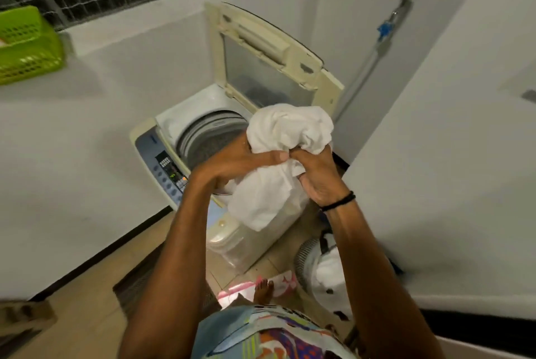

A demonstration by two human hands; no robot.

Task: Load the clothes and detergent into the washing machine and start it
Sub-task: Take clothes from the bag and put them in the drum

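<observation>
A top-loading washing machine (150,138) stands in the corner with its lid (261,48) raised and the drum (208,135) showing. Both hands hold a bunched white cloth (287,132) above the machine's front right side. My left hand (240,161) grips it from the left, my right hand (316,176) from the right, with a black band on that wrist. Part of the cloth hangs down below the hands. The control panel (168,167) runs along the machine's left side.
A laundry basket (304,260) with white clothes stands on the floor at the right. A green plastic basket (26,45) sits on the ledge at the left. A pipe with a blue tap (383,31) runs down the wall. White walls close in on both sides.
</observation>
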